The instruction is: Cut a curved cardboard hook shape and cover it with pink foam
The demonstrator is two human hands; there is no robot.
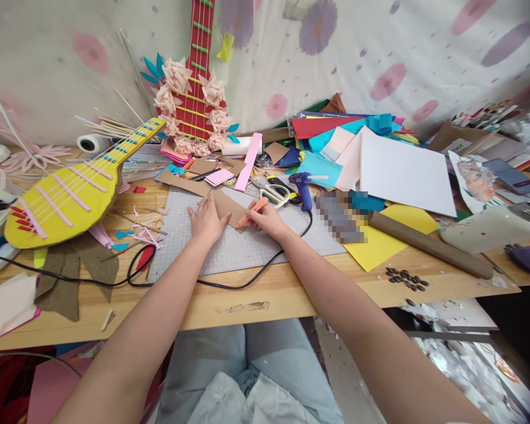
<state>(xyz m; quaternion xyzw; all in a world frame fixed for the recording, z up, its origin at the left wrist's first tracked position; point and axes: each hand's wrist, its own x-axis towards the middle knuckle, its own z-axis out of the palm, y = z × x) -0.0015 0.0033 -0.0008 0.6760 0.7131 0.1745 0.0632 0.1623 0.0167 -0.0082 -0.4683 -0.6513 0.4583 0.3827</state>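
Brown cardboard piece (228,207), flat, roughly a tilted rectangle, lies on the grey gridded cutting mat (247,247) near the mat's far edge, toward the middle of the wooden tabletop (282,288). Its long axis runs from far left to near right across the mat.

Left hand (206,222): flat, palm down, fingers spread, pressing on the left end of the cardboard and partly on the mat. Not curled round anything; it pins, does not grasp.

Right hand (268,219): fingers closed round an orange pencil-like stick (252,213), held like a pen. Tip points left and toward the near right edge of the cardboard, touching or just at it; exact contact too small to tell. The stick slants up to the right.

Relation that matters: cardboard sits between the two hands, left hand on it, right hand just beside its right edge. Right hand is the one with the tool at the edge.

Around: white-handled scissors (274,194) and blue glue gun (302,188) just beyond the right hand; the gun's black cord (229,285) loops along the mat's near edge. Yellow cardboard guitar model (66,203) toward the tabletop's left edge. Yellow paper sheet (393,235) and brown tube (428,244) to the right.
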